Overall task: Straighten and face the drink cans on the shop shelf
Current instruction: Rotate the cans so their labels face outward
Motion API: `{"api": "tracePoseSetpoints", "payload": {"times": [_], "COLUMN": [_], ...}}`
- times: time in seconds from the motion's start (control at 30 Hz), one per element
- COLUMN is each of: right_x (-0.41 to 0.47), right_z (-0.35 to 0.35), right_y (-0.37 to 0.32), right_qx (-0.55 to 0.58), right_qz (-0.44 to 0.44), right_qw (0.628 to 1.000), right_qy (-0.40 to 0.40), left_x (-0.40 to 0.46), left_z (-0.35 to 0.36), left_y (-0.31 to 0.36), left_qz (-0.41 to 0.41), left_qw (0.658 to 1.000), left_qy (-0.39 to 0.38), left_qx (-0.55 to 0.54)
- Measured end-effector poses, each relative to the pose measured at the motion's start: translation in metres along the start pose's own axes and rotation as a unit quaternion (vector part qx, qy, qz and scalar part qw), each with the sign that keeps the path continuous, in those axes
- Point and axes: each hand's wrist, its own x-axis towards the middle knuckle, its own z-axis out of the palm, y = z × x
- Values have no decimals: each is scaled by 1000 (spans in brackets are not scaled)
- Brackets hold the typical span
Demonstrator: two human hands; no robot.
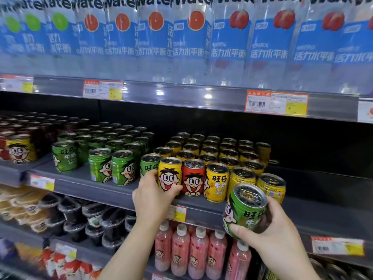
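Note:
Small cartoon-face drink cans stand in rows on the grey middle shelf (84, 185). My left hand (150, 196) grips a yellow can (169, 174) at the shelf's front edge, its face turned outward. A green can (149, 163) stands just left of it and a red can (193, 177) just right. More yellow cans (217, 181) fill the rows behind and to the right. My right hand (268, 232) holds a green can (247, 208) tilted in the air, in front of and below the shelf edge. Green cans (121, 167) stand in rows to the left.
Tall water bottles (193, 41) line the shelf above, with price tags (276, 103) on its rail. Pink bottles (198, 252) and black-lidded cups (90, 217) sit on the shelves below. The right part of the can shelf (323, 184) holds no cans.

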Motion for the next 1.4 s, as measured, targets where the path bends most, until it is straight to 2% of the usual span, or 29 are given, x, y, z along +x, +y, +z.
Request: {"api": "tracePoseSetpoints", "payload": {"times": [0.23, 0.37, 0.47, 0.7, 0.87, 0.97, 1.13, 1.3, 1.4], "right_x": [4, 11, 18, 22, 12, 5, 3, 7, 7], "right_z": [23, 42, 64, 125, 146, 152, 155, 173, 202], "right_y": [0, -10, -20, -43, -54, -56, -68, -91, -103], "right_qx": [3, 13, 11, 4, 5, 3, 2, 10, 17], "right_qz": [9, 12, 16, 30, 51, 57, 58, 37, 21], "right_qw": [1000, 999, 999, 1000, 998, 997, 997, 999, 999], "right_qy": [-27, -34, -31, -8, 32, 49, 53, 20, -19], "left_x": [-2, 9, 27, 63, 73, 72, 67, 64, 74], "left_z": [-9, -34, -50, -49, -40, -36, -42, -81, -115], "left_y": [-11, -33, -44, -41, -43, -48, -51, -55, -80], "left_qz": [16, -10, -12, 71, 106, 103, 73, 9, -7], "left_qw": [999, 1000, 999, 994, 980, 986, 993, 959, 952], "left_qy": [-16, 29, 35, -45, -68, -73, -79, -112, -90], "left_qx": [44, 0, 23, 73, 157, 106, -51, -260, -294]}}
